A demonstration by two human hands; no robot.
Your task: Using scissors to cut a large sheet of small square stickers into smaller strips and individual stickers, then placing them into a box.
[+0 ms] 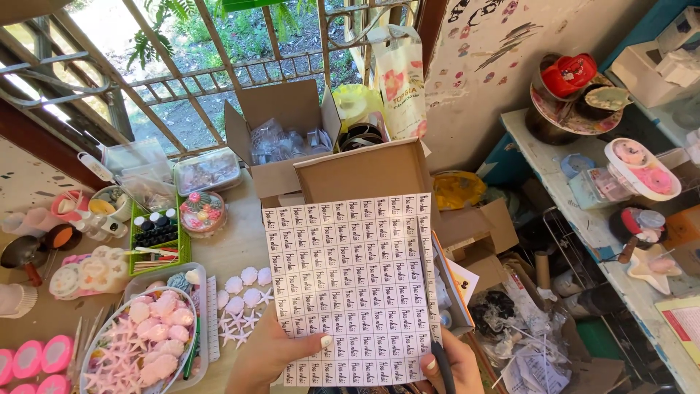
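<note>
Sticker sheet (352,288) is held up before the open cardboard box (292,131), its bottom edge cut off. Left hand (273,357) pinches its lower left corner, thumb on top; right hand (448,365), partly out of frame, grips the lower right corner together with a dark handle (442,365)

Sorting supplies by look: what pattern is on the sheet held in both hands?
White sheet with a grid of small rectangular labels in dark print, clearest in the head view.

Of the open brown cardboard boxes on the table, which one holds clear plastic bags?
The rear brown cardboard box by the window grille; clear plastic bags fill it. The nearer brown box stands behind the white sticker sheet, its contents hidden.
</note>
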